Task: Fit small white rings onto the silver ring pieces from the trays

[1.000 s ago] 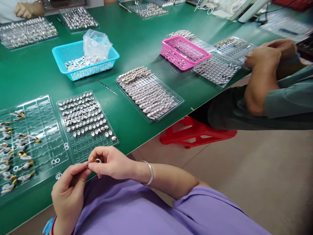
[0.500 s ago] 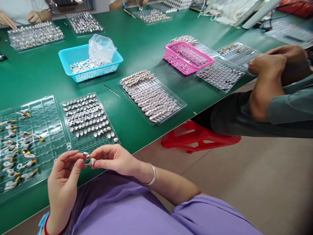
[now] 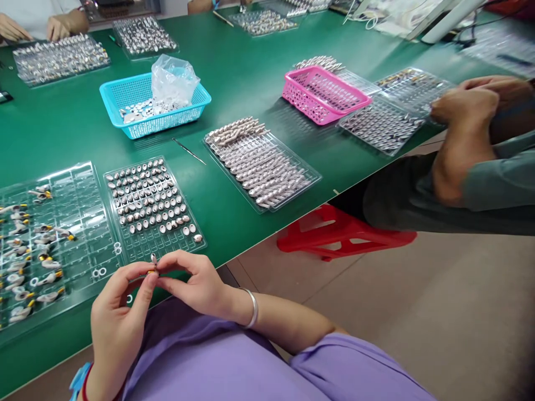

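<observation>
Close to the table's front edge my left hand and my right hand meet, thumbs and fingertips pinched around one small earbud piece. Its shiny tip pokes up between the fingers; a bit of yellow shows below, and the rest is hidden. Just beyond my hands lies a clear tray with rows of small white earbud shells. To the left a larger clear tray holds several white earbud parts with yellow ends. Small white rings lie near my left hand.
Tweezers lie behind the shell tray, near a blue basket holding white pieces and a plastic bag. A tray of white stem-like parts and a pink basket stand rightward. A co-worker's hands are at right, above a red stool.
My two hands have drawn closer together around the earbud piece, the left shifting right. The piece now stands more upright and is more covered by my fingers.
</observation>
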Demonstrator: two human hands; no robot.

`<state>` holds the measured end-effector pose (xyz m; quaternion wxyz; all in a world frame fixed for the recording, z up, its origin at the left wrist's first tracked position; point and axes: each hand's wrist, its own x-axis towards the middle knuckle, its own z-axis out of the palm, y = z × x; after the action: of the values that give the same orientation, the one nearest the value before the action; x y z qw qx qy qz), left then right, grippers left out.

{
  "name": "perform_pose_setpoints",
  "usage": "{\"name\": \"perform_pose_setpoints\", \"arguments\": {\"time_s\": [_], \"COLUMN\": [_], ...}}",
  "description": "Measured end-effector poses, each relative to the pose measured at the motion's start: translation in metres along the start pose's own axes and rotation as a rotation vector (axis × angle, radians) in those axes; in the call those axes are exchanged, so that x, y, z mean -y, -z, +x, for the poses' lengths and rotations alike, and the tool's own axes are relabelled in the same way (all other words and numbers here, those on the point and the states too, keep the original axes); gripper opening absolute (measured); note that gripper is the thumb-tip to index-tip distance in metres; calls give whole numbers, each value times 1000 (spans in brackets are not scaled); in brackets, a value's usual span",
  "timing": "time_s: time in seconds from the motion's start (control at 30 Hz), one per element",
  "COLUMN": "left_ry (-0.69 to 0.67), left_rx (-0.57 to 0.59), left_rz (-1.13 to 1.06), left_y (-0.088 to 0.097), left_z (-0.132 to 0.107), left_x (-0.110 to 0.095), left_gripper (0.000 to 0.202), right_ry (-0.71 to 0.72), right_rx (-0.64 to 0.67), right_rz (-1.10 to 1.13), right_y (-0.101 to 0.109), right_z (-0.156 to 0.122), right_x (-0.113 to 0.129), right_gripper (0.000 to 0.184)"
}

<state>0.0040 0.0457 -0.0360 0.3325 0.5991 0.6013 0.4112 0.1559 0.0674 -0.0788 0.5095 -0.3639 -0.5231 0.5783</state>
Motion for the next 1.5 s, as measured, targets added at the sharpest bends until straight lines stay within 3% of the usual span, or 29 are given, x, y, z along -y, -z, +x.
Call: {"name": "perform_pose_setpoints", "arguments": {"time_s": [0.23,0.47,0.57,0.83,1.07,1.23,1.5], "left_ry": [34,11,50,265,285,201,-132], "left_rx": [3,97,91,47,99,124,70], "left_rz": [-140,-84,-126,-487,-435,-287,2], "left_y": [2,7,9,7,9,11,8], "left_z": [-5,-7,-9,-8,-8,-10,-14], "left_x": [3,-1,-4,3,1,4,-4], "left_gripper": [9,14,12,6,9,6,14], "right_ry": [-409,-558,-538,-378,-272,-203,-97], "right_rx": [48,158,200,208,228,242,253], "right_rz": [585,779,823,748,541,335,169], "right_y": [-3,-4,-4,-2,0,3,7], "right_z": [3,5,5,5,2,0,-1], "right_x": [3,2,0,3,6,10,12], "right_gripper": [43,45,45,42,41,34,15]}}
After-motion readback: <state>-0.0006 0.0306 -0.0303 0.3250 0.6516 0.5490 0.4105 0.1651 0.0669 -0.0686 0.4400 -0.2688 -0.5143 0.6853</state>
